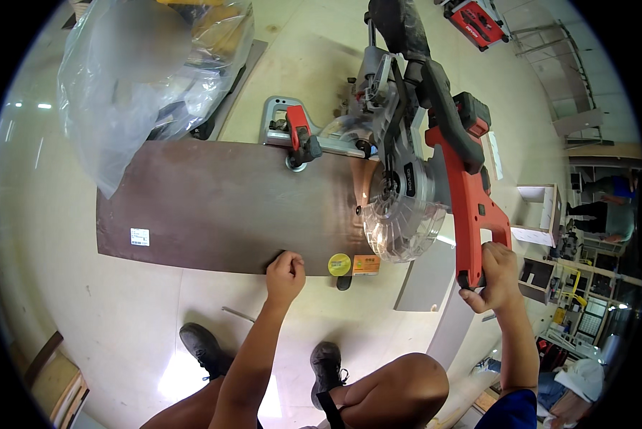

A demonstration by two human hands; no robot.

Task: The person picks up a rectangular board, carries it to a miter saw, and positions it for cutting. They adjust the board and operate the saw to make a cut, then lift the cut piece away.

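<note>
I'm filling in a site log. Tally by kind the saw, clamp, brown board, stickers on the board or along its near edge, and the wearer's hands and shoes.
Saw: 1
Clamp: 1
Brown board: 1
Stickers (white sticker, yellow sticker, orange sticker): 3
Hands (left hand, right hand): 2
Shoes: 2
Total: 10
</note>
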